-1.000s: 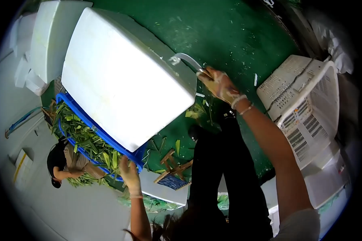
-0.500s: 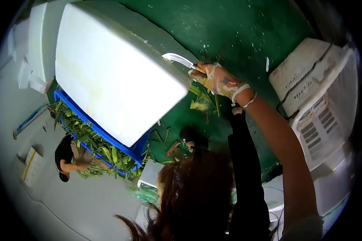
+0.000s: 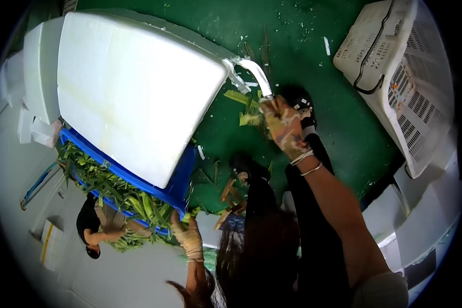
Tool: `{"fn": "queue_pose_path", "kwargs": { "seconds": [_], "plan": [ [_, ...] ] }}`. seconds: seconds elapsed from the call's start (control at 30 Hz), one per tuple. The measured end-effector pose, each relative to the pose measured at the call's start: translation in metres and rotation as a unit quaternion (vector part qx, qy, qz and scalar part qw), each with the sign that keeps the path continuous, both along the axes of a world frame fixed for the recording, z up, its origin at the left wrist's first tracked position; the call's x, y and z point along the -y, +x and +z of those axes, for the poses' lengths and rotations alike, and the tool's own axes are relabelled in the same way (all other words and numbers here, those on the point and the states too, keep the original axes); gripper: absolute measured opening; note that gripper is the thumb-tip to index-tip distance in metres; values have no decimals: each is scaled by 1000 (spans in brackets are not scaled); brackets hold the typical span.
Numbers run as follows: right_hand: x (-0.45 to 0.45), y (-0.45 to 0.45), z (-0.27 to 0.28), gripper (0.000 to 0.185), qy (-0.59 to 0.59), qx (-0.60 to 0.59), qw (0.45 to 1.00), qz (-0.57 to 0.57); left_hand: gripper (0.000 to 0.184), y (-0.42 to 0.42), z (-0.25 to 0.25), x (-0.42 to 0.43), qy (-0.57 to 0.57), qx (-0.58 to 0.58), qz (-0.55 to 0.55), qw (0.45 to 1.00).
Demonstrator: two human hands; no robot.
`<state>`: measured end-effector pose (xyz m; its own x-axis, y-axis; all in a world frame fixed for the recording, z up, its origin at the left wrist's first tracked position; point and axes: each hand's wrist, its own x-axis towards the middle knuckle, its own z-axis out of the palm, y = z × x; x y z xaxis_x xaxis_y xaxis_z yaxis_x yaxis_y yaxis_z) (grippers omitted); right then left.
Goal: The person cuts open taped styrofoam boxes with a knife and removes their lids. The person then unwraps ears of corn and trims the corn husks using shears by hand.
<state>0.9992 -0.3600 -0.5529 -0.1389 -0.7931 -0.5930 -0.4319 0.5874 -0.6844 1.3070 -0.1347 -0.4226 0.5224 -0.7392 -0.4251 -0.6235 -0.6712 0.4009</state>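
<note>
My right hand (image 3: 285, 128), in a patterned glove, is closed around the handle of a curved knife (image 3: 258, 73). The blade's tip is at the corner of a large white foam box (image 3: 133, 95), beside a torn white strip (image 3: 237, 77). My left hand (image 3: 188, 237), in a pale glove, is at the near corner of a blue crate (image 3: 182, 172), its fingers apart with nothing visible between them. Green corn husks and leaves (image 3: 105, 177) fill the crate, and the foam box overhangs it.
A white perforated basket (image 3: 395, 97) stands at the right. Leaf scraps (image 3: 249, 117) and white bits lie on the green floor (image 3: 344, 154). A small wooden stool (image 3: 231, 197) is near my feet. Another person (image 3: 97, 226) bends by the husks at the lower left.
The knife has gone from lying over the foam box's side to its corner, where a torn strip now shows. My left hand, hidden half a second ago, is back in view by the crate.
</note>
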Motion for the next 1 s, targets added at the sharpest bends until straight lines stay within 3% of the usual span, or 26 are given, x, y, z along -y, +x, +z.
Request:
{"fn": "queue_pose_path", "kwargs": {
  "seconds": [0.07,0.13,0.17,0.2,0.27,0.3,0.33,0.4,0.43,0.47,0.5,0.53,0.6,0.67,0.73,0.77,0.8,0.83,0.93,1.0],
  "plan": [
    [0,16,4,20,37,-6,998,-41,57,-6,2,35,87,242,-70,964],
    [-28,36,-35,24,-114,115,981,-109,69,21,-27,9,103,384,-72,915],
    [-36,45,-51,24,-156,106,975,-119,69,31,-40,-1,102,381,-70,916],
    [-43,53,-65,25,-198,94,967,-127,63,40,-56,-7,108,331,5,937],
    [-32,74,-44,26,-127,-24,979,-160,52,54,-79,-16,125,222,148,956],
    [-16,84,-22,27,-47,-55,987,-144,42,45,-77,-7,64,249,80,963],
    [-12,99,-21,23,-66,-71,982,-161,42,45,-81,-5,63,243,80,965],
    [-31,130,-78,18,-97,-30,980,-174,34,49,-86,-9,53,277,63,957],
    [-37,134,-80,21,-252,-143,952,-94,29,52,-85,-11,56,291,21,955],
    [-34,144,-60,21,-257,-145,952,-86,29,57,-81,-11,56,287,29,956],
    [-30,157,-40,18,-151,-8,970,-188,28,60,-76,-8,23,195,11,980],
    [-24,169,-24,16,-35,125,950,-282,27,63,-71,-5,-11,101,-11,995],
    [-41,191,-30,21,-16,132,939,-317,27,75,-73,-11,-11,112,-44,993],
    [-50,217,-11,27,42,132,918,-372,32,90,-84,-30,-102,255,-139,951],
    [-59,233,-10,28,29,135,918,-372,26,86,-48,-30,37,192,-123,973],
    [-65,246,-13,30,19,145,913,-380,28,93,-47,-40,7,217,-124,968],
    [-56,249,11,27,75,78,941,-320,29,102,-49,-53,-5,236,-121,964],
    [-70,249,-3,26,47,173,920,-350,30,114,-54,-71,-17,255,-117,960],
    [-98,272,-12,26,62,259,879,-396,36,136,-58,-114,3,252,-81,964],
    [-119,293,-12,27,84,300,851,-423,43,149,-51,-113,-32,235,-151,960]
  ]
}}
